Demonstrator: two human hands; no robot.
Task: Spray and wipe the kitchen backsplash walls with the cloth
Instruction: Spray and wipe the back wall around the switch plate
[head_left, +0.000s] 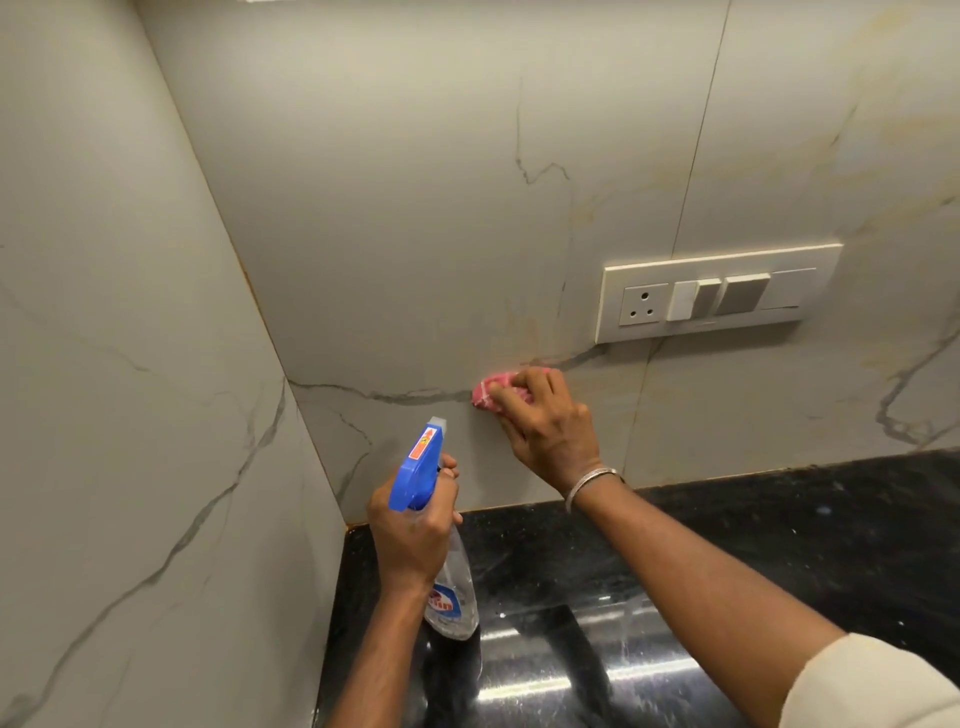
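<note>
My left hand grips a clear spray bottle by its neck, below the blue trigger head, and holds it above the counter's back left corner with the nozzle toward the wall. My right hand grips a bunched pink cloth and presses it against the back backsplash wall, low down and left of the switch plate. Most of the cloth is hidden under the fingers. The marble-look wall has grey veins; one runs right by the cloth.
A white switch plate with a socket and switches is mounted on the back wall, up right of the cloth. The left side wall meets the back wall at a corner. The glossy black stone countertop runs below.
</note>
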